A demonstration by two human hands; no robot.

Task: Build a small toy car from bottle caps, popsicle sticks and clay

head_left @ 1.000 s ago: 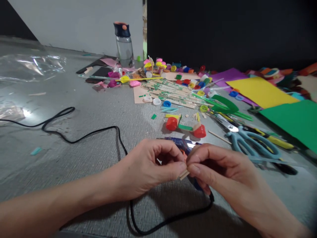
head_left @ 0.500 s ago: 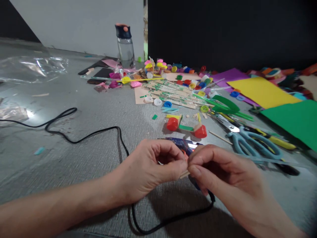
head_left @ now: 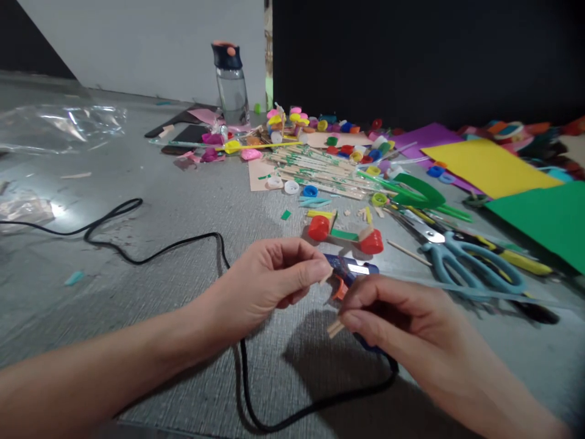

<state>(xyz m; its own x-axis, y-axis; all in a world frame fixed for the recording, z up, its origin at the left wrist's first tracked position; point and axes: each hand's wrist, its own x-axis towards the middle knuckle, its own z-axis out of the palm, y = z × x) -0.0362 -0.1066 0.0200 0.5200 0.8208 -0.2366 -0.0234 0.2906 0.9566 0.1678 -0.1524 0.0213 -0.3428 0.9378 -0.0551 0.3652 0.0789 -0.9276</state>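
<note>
Where the two hands meet in the lower middle of the frame, the right hand pinches a short wooden stick piece between thumb and forefinger, its pale end poking out toward the left. The left hand has its fingers closed to a narrow pinch on a smaller wooden sliver just above it, the two pieces near but apart. Both look light, stiff and easy to snap, so I judge a fingertip grip near the middle of each suits them best. The stick piece's long axis runs lower left to upper right, free end pointing at the left hand. Directly behind the hands lies a blue glue gun, its black cord looping away to the left. Farther back sit a bottle-cap craft piece with red caps, light blue scissors, a spread of wooden sticks and a water bottle at the upper middle.
</note>
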